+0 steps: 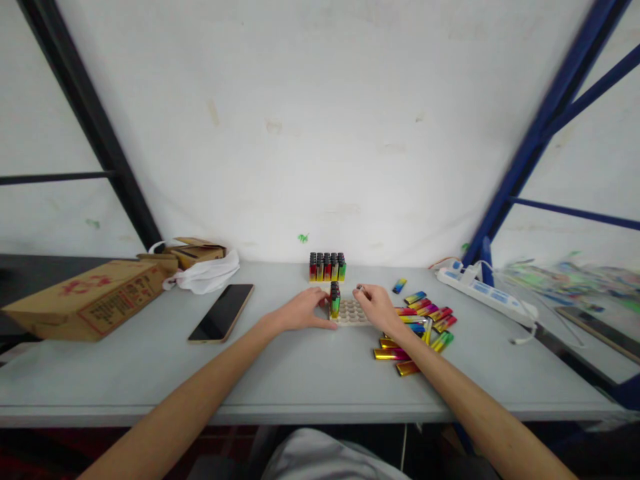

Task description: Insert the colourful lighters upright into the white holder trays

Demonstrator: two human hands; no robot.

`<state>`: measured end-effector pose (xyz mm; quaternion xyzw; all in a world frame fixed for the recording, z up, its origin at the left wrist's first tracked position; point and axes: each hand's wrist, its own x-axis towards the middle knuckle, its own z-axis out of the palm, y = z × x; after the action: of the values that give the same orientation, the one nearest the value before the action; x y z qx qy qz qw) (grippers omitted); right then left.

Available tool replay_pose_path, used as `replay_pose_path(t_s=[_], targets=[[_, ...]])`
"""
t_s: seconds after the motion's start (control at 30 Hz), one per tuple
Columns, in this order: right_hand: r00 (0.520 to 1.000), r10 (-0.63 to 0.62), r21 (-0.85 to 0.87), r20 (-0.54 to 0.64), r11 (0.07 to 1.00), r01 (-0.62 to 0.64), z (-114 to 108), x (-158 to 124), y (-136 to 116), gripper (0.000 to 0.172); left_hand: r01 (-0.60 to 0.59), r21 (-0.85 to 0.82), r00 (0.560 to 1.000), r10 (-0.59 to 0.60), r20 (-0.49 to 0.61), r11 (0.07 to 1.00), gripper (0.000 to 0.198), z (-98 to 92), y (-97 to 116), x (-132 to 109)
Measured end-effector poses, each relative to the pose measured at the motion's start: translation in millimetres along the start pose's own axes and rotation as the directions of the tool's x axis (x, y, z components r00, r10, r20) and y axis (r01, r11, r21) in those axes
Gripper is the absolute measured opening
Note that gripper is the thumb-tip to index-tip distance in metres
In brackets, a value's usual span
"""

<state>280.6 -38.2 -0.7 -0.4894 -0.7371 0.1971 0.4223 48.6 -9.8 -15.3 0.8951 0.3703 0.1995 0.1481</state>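
A pale tray with rows of round holes (pixel 354 312) lies on the table. Several lighters (pixel 335 301) with black tops and multicoloured bodies stand upright in its left end. My left hand (pixel 301 311) wraps that left end, thumb along the front edge and fingers behind, beside the standing lighters. Over the tray's right part, my right hand (pixel 376 307) is closed in a pinch; a small dark and metallic tip of a lighter (pixel 359 287) shows at its fingertips, the rest hidden by the hand. Loose shiny lighters (pixel 416 299) lie in a pile right of the tray, partly behind my right forearm.
Behind the tray stands a block of upright lighters (pixel 327 268). A phone (pixel 223 313), a white plastic bag (pixel 207 275) and a cardboard box (pixel 95 297) are at the left. At the right lies a white power strip (pixel 485 291) with cables, near a blue metal frame (pixel 530 133).
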Motion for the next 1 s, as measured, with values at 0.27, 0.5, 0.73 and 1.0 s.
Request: replay_pose_path(t_s=[0.27,0.5,0.73,1.0], targets=[[1.0,0.001,0.009,0.017,1.0,-0.001,0.0,0.5,-0.5,0.029,0.005,-0.007,1.0,-0.005,-0.006,1.0,0.066,0.8,-1.7,0.4],[1.0,-0.022,0.019,-0.002,1.0,0.022,1.1,1.0,2.1,0.036,0.011,-0.028,1.0,-0.012,-0.019,1.0,0.067,0.8,-1.0,-0.7],[0.998,-0.06,-0.015,0.031,0.998,0.06,2.5,0.9,5.8,0.048,0.009,-0.009,1.0,-0.009,-0.018,1.0,0.065,0.0,0.9,-0.9],[0.996,-0.076,-0.028,0.039,0.997,0.077,3.0,0.2,6.0,0.049,0.007,-0.001,1.0,-0.007,-0.02,1.0,0.063,-0.5,1.3,-1.0]])
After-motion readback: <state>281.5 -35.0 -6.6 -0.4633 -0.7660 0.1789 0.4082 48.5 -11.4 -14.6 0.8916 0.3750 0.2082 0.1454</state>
